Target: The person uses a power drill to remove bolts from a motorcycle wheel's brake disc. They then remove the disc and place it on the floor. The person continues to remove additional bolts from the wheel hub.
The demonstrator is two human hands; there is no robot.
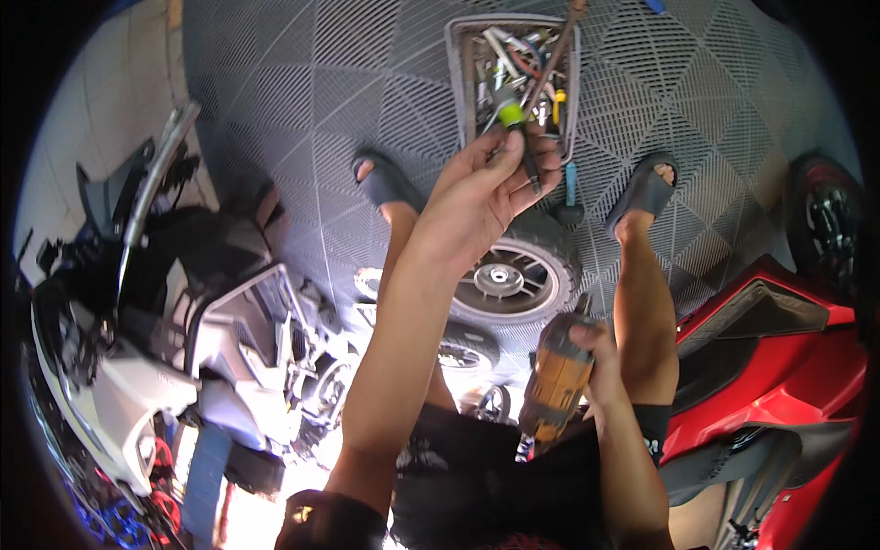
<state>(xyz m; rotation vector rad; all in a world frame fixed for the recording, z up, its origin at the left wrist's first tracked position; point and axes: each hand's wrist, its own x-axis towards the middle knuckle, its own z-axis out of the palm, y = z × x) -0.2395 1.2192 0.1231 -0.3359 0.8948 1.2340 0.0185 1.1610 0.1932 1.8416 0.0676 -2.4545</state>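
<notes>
My left hand (490, 192) is raised over the lower part of a grey-rimmed tray (454, 55), gripping a slim dark tool with a bright green band (510, 114). The tray holds several loose metal and plastic tools and a long brown-handled bar. My right hand (594, 357) grips a yellow and black cordless power tool (555, 385), low on the right. Between my legs a wheel with a black tyre and silver rim (527, 302) lies on its side, partly hidden by my left forearm. A teal-handled tool (571, 183) with a dark head lies just beyond it.
A white and black scooter (137, 385) stands at the left and a red one (779, 348) at the right. My sandalled feet (655, 179) rest either side of the tray on grey grid floor tiles (321, 82). More wheels lie behind the nearer one.
</notes>
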